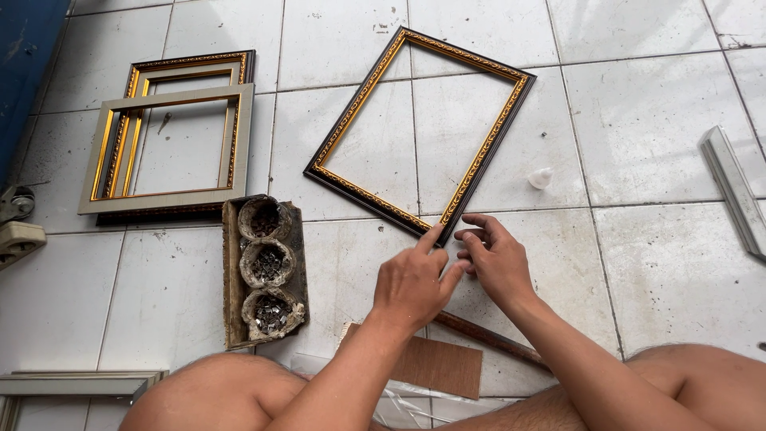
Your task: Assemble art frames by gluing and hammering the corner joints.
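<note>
Gold-and-black picture frame (420, 128): flat on white tiled floor (654, 128), near corner towards the person. Left hand (413, 281): index fingertip on that corner. Right hand (495, 257): loosely curled beside it, grasping nothing visible. Wooden tray (230, 275) of metal clips: left.

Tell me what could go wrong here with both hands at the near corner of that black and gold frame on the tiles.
1. Both the left hand and the right hand press at one corner of the black and gold frame; it might pivot or slide on the tiled floor.
2. The tray of small metal pieces sits close to the left forearm; a sweep could knock it.
3. The small white cap lies loose beside the frame and could roll.
</note>
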